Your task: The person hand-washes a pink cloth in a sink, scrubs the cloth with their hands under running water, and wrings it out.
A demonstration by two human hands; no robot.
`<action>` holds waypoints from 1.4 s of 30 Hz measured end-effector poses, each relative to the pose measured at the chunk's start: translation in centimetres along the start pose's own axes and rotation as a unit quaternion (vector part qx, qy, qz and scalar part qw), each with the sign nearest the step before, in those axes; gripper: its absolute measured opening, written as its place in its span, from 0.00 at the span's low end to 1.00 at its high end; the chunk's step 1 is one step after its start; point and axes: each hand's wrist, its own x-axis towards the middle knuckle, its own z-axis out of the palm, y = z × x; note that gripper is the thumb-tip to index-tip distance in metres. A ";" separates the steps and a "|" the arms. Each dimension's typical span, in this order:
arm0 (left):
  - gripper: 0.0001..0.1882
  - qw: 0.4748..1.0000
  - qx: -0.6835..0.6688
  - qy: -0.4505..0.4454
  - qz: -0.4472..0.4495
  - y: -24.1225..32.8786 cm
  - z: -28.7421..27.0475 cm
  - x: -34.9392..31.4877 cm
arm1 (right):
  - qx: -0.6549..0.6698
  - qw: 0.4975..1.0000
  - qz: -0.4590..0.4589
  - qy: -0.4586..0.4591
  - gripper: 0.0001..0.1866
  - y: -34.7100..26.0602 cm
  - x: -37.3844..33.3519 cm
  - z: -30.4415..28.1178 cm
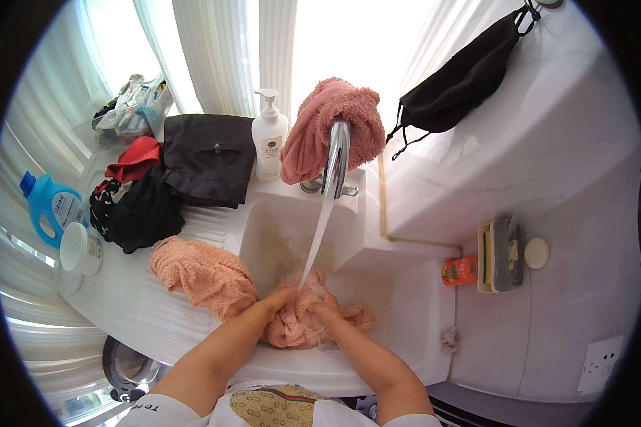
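Water runs from a chrome faucet [337,160] onto a wet pink towel [303,324] in the white sink [413,313]. My left hand [283,294] grips the towel's left side, close to the stream. On its right side my right hand [325,307] is closed on a fold, the fingers partly hidden in the cloth. Part of the towel trails to the right in cloudy water. A peach textured cloth [203,276] lies on the ribbed ledge left of the basin, reaching my left forearm. Whether it joins the towel below, I cannot tell.
A dusty-pink fluffy cloth [327,128] drapes over the faucet, beside a white pump bottle [269,139]. Dark folded clothing [210,160], a black garment [149,210] and a blue detergent bottle [53,206] stand left. A black mask [459,82] hangs right, above a sponge holder [498,256].
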 end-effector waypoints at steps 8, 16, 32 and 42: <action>0.49 0.911 -0.357 -0.206 0.013 8.7 2.2 -7.5 | -0.346 0.800 -0.453 0.188 0.44 -4.6 -5.6 3.5; 0.32 0.899 -0.392 -0.188 0.055 4.6 2.0 -3.9 | -0.301 0.829 -0.446 0.154 0.37 -4.8 -5.4 4.4; 0.33 0.966 -0.239 0.037 -0.089 4.4 -0.8 -7.4 | -0.406 0.887 -0.219 0.041 0.38 -9.0 -2.7 -0.6; 0.33 0.664 0.705 0.162 0.188 6.9 5.2 -10.7 | -0.607 0.786 -0.107 -0.038 0.51 -1.1 -1.9 0.6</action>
